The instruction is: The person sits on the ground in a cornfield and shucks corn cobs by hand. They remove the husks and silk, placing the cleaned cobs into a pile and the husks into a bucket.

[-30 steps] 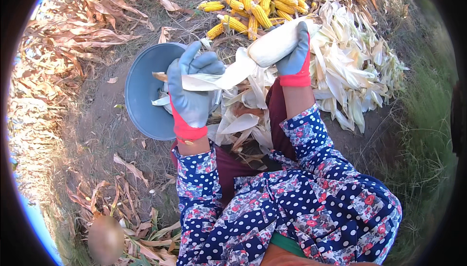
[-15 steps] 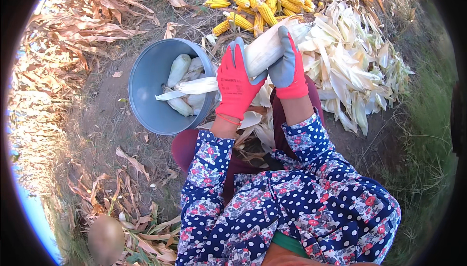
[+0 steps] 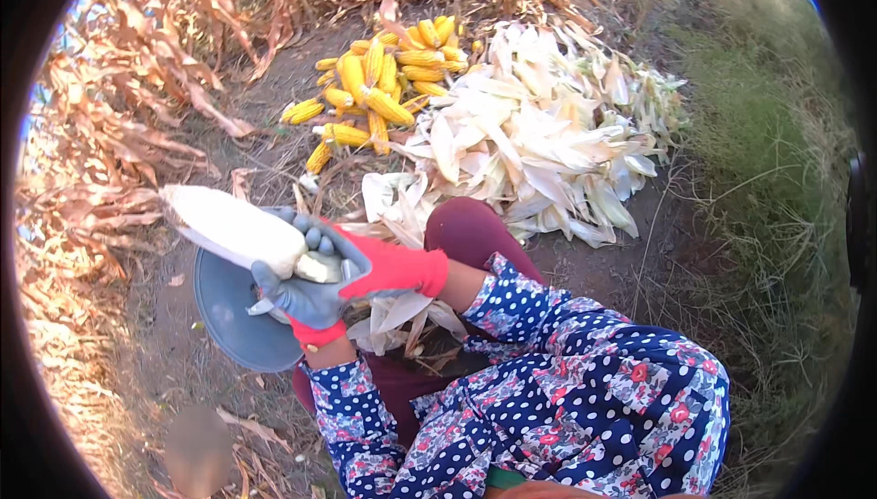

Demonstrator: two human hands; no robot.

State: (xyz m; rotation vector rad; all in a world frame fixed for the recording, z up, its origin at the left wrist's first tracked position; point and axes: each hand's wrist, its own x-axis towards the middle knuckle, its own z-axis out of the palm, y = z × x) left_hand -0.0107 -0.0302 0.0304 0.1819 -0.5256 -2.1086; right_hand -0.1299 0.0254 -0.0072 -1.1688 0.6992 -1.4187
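An ear of corn in its pale husk (image 3: 239, 230) is held in both hands, its tip pointing to the far left above the bucket. My left hand (image 3: 315, 303), in a red and grey glove, is closed round its lower end with the thumb along the near side. My right hand (image 3: 379, 262), gloved alike, grips the base from the right, its grey fingers curled over the far side. The blue-grey bucket (image 3: 233, 316) stands beneath; the ear and hands hide most of its inside.
Husked yellow cobs (image 3: 388, 106) lie heaped on the ground ahead. Beside them to the right spreads a large pile of pale husks (image 3: 539, 134). Dry corn stalks (image 3: 128, 125) line the left, and green grass (image 3: 767, 134) grows along the right.
The ear has swung from ahead of me to the left over the bucket, both hands moving with it. My view has shifted, so the cobs and husk pile sit further left.
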